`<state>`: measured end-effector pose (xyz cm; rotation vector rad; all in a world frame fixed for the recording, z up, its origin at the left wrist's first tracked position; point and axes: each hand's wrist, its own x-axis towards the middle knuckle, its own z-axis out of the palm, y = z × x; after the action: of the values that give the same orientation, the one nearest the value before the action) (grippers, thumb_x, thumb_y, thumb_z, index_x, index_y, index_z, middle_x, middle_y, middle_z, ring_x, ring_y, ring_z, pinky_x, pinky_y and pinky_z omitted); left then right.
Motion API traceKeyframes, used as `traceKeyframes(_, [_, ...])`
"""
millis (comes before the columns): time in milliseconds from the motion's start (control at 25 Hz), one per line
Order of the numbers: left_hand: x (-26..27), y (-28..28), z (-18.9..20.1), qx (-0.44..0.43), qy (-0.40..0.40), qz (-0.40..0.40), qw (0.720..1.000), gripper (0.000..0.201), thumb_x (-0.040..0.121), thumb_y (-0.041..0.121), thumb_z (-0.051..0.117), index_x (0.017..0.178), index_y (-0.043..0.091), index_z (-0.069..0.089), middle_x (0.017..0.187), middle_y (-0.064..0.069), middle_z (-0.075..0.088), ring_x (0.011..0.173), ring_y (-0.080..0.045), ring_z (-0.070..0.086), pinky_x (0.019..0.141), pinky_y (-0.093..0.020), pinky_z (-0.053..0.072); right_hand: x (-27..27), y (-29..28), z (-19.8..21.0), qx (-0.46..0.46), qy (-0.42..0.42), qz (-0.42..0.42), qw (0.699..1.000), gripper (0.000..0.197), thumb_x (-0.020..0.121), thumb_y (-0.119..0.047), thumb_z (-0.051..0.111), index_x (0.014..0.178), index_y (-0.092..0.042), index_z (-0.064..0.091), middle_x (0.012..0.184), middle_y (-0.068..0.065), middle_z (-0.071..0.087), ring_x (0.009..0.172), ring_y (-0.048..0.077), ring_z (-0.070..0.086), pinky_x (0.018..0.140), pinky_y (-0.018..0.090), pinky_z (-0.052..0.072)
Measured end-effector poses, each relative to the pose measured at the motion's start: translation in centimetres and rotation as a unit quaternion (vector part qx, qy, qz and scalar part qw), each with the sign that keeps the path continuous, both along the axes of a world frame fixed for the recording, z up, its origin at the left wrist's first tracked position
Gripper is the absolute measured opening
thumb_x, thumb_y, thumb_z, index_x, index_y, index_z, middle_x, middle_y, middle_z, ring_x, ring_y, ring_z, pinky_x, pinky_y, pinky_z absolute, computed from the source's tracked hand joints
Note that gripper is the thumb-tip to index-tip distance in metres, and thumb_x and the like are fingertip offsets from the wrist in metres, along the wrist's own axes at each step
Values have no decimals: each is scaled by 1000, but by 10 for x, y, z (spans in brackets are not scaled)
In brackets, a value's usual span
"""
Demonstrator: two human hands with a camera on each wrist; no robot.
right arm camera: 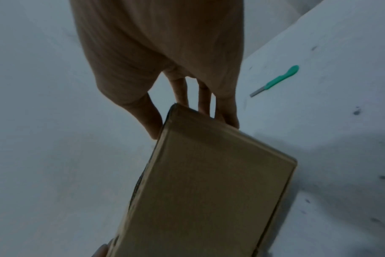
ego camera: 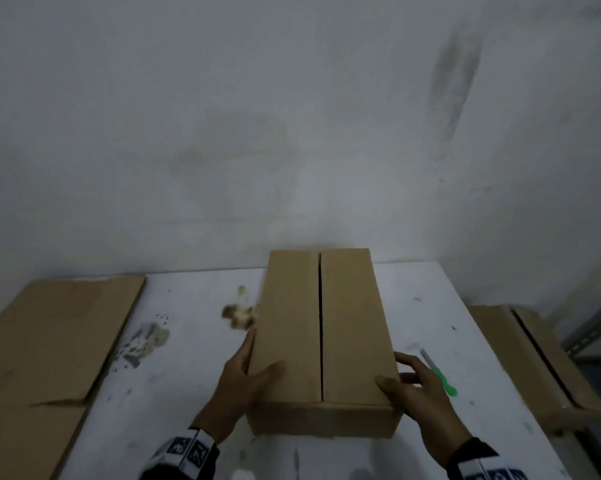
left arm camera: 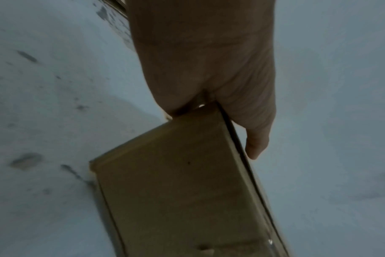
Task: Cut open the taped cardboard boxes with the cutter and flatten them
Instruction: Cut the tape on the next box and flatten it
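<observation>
**A:** Plain brown cardboard box point(ego camera: 323, 337), long and rectangular, matte corrugated stuff, sitting on the white tabletop point(ego camera: 188, 393). Top flaps meeting along a dark straight slit down the middle. Can't tell about tape from here, too blurry.

**B:** Gripped from both sides at the near end. Left hand point(ego camera: 238, 386) wrapped round the near-left corner, thumb laid flat on the top flap, fingers down the side wall. Right hand point(ego camera: 418, 396) same deal on the near-right corner, thumb on top, fingers curled along the side.

**A:** Confirmed in the wrist views: smooth flat panels, crisp folded edges, layered flap edge showing beside the thumb.

**B:** Cutter point(ego camera: 439, 374) lying loose on the tabletop just right of the right hand, slim, green plastic handle with a rounded paddle-like end, grey metal tip. Not touched by either hand.

**A:** Tabletop pretty scruffy, by the way. Grey scuffs, dark specks, a brownish torn patch point(ego camera: 238, 311) next to the box's left side.

**B:** Flattened cardboard point(ego camera: 49, 341) spread out at the left edge, smooth, with one diagonal crease. Another box point(ego camera: 534, 362) off the right edge, same brown, dark seam down its top too.
</observation>
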<state>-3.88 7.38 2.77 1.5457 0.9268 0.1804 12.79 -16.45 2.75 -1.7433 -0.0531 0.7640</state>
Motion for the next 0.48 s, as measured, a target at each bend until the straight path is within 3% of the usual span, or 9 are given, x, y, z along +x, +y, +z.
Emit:
traceKeyframes(120, [-8, -11, -12, 12, 41, 3, 999, 99, 83, 31, 78, 159, 32, 14, 153, -1, 40, 120, -23, 52, 102, -40, 50, -2, -5, -14, -28, 13, 18, 999, 36, 84, -8, 76, 113, -24, 62, 104, 18, 66, 93, 35, 68, 85, 57, 57])
traceKeyframes(320, [9, -14, -15, 138, 105, 3, 985, 101, 83, 45, 76, 159, 25, 13, 158, -2, 34, 139, -26, 41, 111, -38, 38, 17, -17, -14, -28, 18, 30, 999, 16, 92, -25, 71, 105, -17, 69, 100, 13, 69, 94, 31, 68, 81, 46, 59])
traceKeyframes(480, [26, -5, -8, 246, 153, 2, 957, 103, 78, 64, 71, 158, 30, 17, 166, 0, 12, 150, -24, 22, 119, -45, 27, 67, -32, -34, -135, -43, 16, 990, 15, 91, -26, 71, 92, -11, 68, 91, 17, 66, 77, 30, 61, 72, 41, 54])
